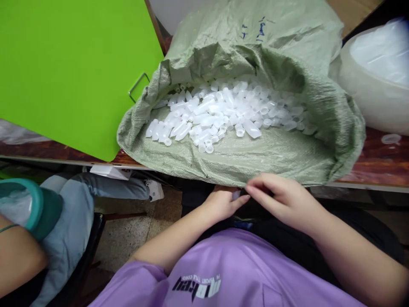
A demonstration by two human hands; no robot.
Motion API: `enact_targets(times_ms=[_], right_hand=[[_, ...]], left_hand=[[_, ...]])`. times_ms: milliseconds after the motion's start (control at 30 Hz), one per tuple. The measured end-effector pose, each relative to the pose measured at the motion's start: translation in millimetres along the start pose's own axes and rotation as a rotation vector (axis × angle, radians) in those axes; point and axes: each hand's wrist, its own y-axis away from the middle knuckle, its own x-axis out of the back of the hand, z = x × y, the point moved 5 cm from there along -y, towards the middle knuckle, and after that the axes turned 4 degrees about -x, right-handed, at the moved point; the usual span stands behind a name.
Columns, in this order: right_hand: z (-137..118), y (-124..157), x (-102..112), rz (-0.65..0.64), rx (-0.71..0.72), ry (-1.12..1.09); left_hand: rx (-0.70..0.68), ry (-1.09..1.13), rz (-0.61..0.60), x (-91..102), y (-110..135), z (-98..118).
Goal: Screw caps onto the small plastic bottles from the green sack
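Just below the counter's (373, 164) front edge, the left hand (223, 204) is pinching what seems to be a pale piece (235, 195); the right hand (283, 198) is hanging just beside it, thumb and fingertips nearly meeting, and whether it is holding anything I cannot tell. Off to the left, above the speckled floor (128, 241), a co-worker (70, 226) is sitting with a teal bucket (49, 213). Over the front edge, the sack (255, 157) is gaping open, loose white pieces (220, 111) lying heaped inside; judging by that heap, plenty is remaining, while no finished lot is plainly showing. Toward the counter's left end, a green board (70, 64) is lying flat; toward the right end, a pale tub (367, 94) is standing, its white contents unclear.
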Motion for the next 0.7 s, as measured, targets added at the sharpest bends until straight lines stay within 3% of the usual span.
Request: enact_targets(times_ms=[67,133,233,300,433,567,700], right_hand=[[-16,-36,4,0.104,-0.076,0.191],[-25,-73,-1,0.123,-0.168,0.324],[-29,-111,-16,0.092,-0.218,0.458],[-31,-122,-26,0.054,-0.181,0.511],[-28,-120,-30,0.027,-0.135,0.528],[-23,-100,-15,0.004,-0.089,0.472],[-16,-50,4,0.059,0.064,0.122]], left_hand=[[0.016,0.010,0.043,6.4,8,2],[0.089,0.017,-0.001,7.4,15,-1],[0.169,0.107,-0.078,5.7,24,-10],[0.181,0.244,-0.057,6.5,28,-17],[0.233,0.648,0.007,7.3,31,-29],[0.277,0.939,-0.040,6.1,30,-27],[0.246,1.101,-0.047,7.5,27,-16]])
